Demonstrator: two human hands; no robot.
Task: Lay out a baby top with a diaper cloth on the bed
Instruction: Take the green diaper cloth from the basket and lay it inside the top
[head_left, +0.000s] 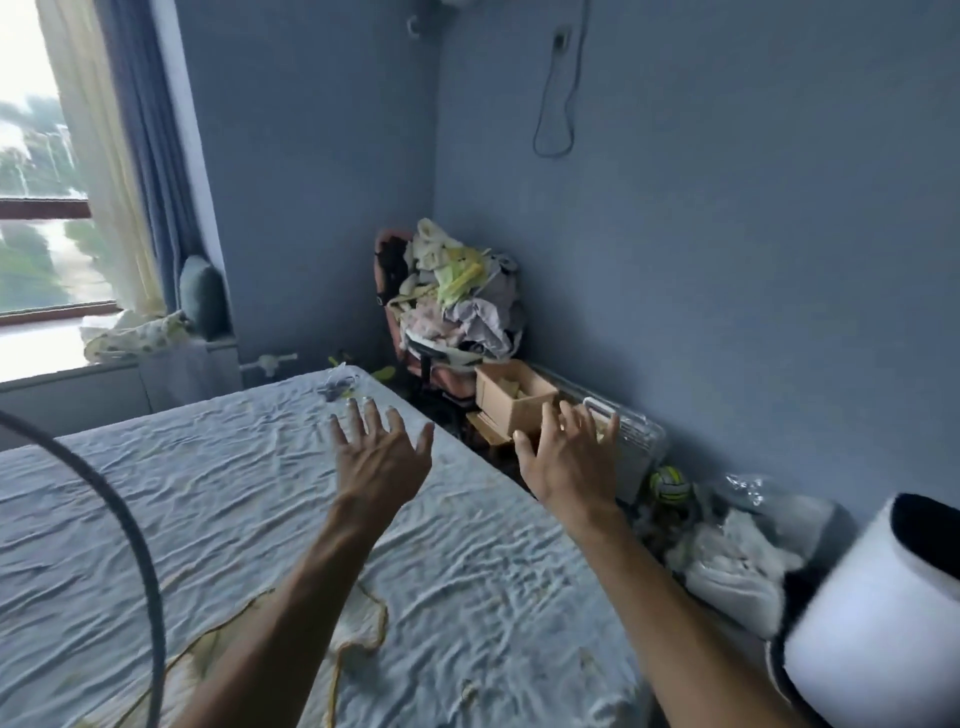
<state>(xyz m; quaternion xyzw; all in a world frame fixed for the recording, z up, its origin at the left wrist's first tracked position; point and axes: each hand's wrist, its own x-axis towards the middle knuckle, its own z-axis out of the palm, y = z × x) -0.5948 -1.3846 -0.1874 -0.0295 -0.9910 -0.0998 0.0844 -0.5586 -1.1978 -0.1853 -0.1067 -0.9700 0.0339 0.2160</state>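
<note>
Lying partly under the left forearm, a pale yellow-trimmed cloth (358, 623), possibly the diaper cloth, rests on the rumpled bed (156, 493); no baby top is identifiable. Left hand (382, 460) and right hand (569, 462) reach forward, fingers spread, empty. Layout appears barely begun.

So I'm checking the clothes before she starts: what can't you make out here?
Head view only:
- Cloth with yellow trim on the bed: forearms cover it, bottom edge cuts it off.
- Pile in the corner: tangled, single garments unclear.
- Small item at the bed's far corner: too blurred.
</note>
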